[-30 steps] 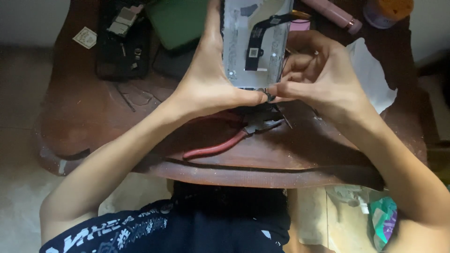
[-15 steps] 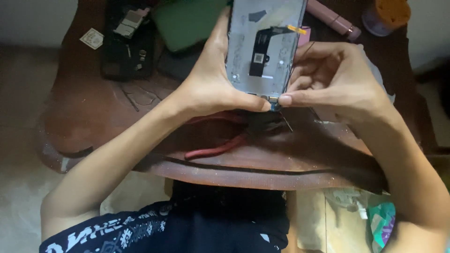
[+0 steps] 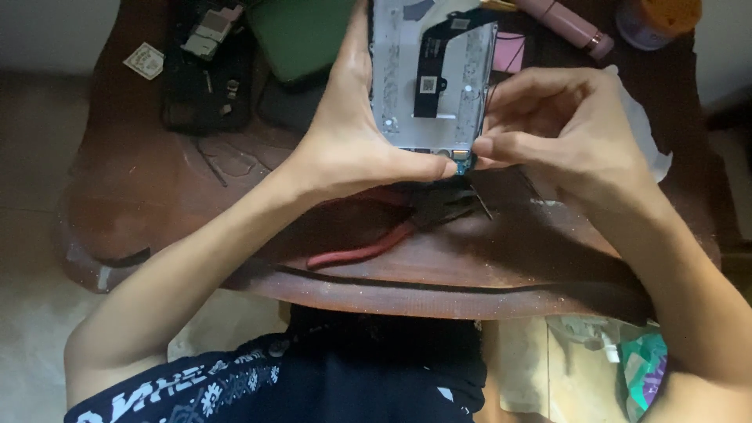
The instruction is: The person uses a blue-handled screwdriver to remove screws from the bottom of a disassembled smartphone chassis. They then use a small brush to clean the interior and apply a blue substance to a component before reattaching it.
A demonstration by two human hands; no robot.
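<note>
The left hand point(image 3: 352, 149) is clamped on an opened phone point(image 3: 431, 78), its back cover off so the pale inner frame and a black ribbon strip show. The palm wraps the phone's 9 o'clock edge and the thumb runs along the bottom edge, its tip touching the small blue-green part point(image 3: 464, 164) at the phone's 6 o'clock corner. The phone is held above the table, toward 12 o'clock in the head view, its top cut off by the picture's edge.

The right hand point(image 3: 572, 133) comes in from 3 o'clock. Its thumb and forefinger are pinched together on that same small part, meeting the left thumb there; the other fingers curl just beside the phone's 3 o'clock edge. Whether a thin tool sits in the pinch cannot be told.

Below the hands, at 6 o'clock from the phone, lie red-handled pliers point(image 3: 376, 243) on the round brown table point(image 3: 157, 204), handles pointing to 8 o'clock, dark jaws under the phone's shadow. At 10 o'clock lies a black tray of phone parts point(image 3: 207, 70), with a small pale square card point(image 3: 144, 59) just beside it at 9 o'clock. A green case point(image 3: 301, 35) lies between the tray and the phone. At 1 o'clock rest a pink tube point(image 3: 565, 23) and an orange-lidded jar point(image 3: 656, 19). A white cloth point(image 3: 648, 129) shows past the right hand at 3 o'clock.
</note>
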